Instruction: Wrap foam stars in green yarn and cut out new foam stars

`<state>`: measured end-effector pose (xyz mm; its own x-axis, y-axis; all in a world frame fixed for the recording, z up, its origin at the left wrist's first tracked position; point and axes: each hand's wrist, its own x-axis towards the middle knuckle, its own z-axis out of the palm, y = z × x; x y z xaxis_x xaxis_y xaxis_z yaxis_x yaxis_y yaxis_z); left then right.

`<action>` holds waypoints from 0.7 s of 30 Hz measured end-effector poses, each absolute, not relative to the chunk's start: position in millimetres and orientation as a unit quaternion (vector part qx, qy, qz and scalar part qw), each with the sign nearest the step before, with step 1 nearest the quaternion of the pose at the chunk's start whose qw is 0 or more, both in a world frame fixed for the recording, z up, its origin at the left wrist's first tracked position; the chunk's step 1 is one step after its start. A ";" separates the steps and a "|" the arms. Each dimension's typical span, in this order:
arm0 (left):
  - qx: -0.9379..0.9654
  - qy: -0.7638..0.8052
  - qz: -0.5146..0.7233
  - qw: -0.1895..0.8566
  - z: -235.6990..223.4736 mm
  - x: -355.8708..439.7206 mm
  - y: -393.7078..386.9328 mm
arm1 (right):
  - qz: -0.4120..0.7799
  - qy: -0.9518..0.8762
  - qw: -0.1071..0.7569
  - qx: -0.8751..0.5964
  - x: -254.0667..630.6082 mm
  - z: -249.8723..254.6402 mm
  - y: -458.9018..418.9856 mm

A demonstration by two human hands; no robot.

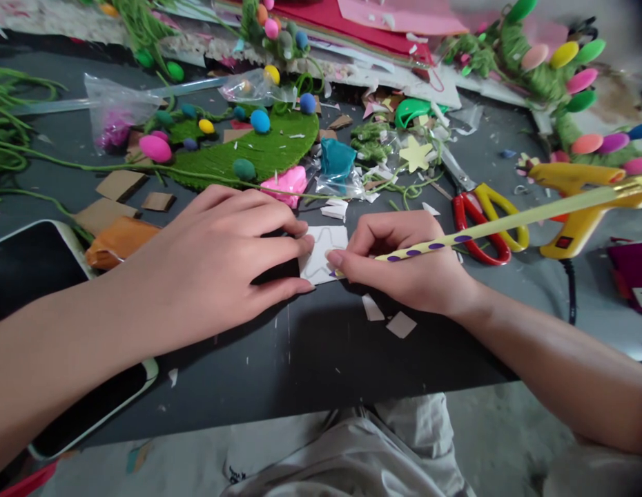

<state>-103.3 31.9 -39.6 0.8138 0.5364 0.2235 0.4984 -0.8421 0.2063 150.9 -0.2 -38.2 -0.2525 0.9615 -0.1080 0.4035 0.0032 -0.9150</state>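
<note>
A small white piece of paper (324,243) lies on the dark table, with a pencilled star outline on it. My left hand (225,252) is open, its fingers spread and the fingertips pressing on the paper's left side. In my right hand (406,255) is a pale yellow pencil (500,224) with purple spots, pinched near its point. The point meets the paper at its lower right, by the star's outline. White paper scraps (402,324) lie just below my right hand.
Right of my hands are red-and-yellow scissors (489,224) and a yellow glue gun (569,207). A phone-like black device (36,266) lies under my left forearm. Beyond are a green leaf-shaped piece (279,148), coloured clay eggs, a pale yellow star (415,154) and yarn (10,131).
</note>
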 end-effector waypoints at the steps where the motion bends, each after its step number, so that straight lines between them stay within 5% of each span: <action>1: 0.949 0.276 0.133 0.071 -39.3 -103.1 31.9 | 0.464 -0.643 0.299 -0.530 151.0 -38.6 0.0; 21: 0.950 0.282 0.109 0.079 -36.4 -103.2 30.7 | 0.466 -0.650 0.305 -0.517 152.9 -39.3 0.1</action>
